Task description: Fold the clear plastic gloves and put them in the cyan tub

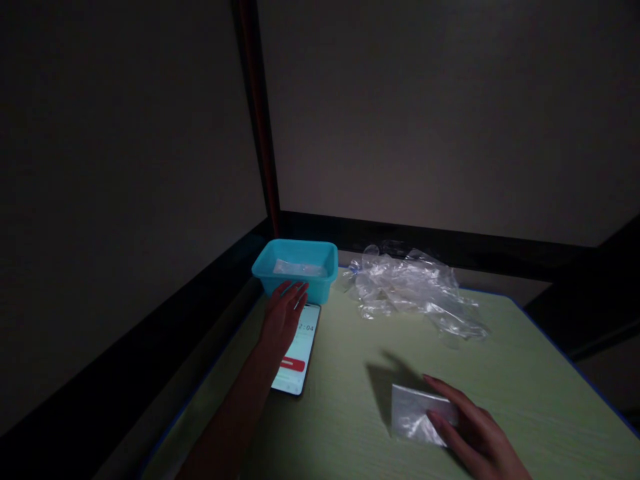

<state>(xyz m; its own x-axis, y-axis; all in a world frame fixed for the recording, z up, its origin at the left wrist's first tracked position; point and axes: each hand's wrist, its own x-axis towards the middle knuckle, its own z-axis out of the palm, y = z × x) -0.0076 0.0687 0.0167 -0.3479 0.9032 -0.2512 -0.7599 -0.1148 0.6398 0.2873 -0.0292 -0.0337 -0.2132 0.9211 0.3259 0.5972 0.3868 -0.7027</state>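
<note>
My right hand (473, 430) pinches a small, flat, folded piece of clear plastic (416, 415) between thumb and fingers, just above the table at the lower right. Over on the left, my left hand (285, 310) reaches across a lit phone (295, 370), its fingers stretched out at the front of a turquoise plastic basket (323, 288). Nothing shows in those fingers. Inside the basket lies a similar flat piece of clear plastic (300, 268). My left hand and forearm cover part of the phone's screen.
A loose heap of crumpled clear plastic bags (410, 287) lies at the back of the pale green table (350, 373), which has a blue edge. Walls with dark lower bands rise behind and to the left. The light is dim.
</note>
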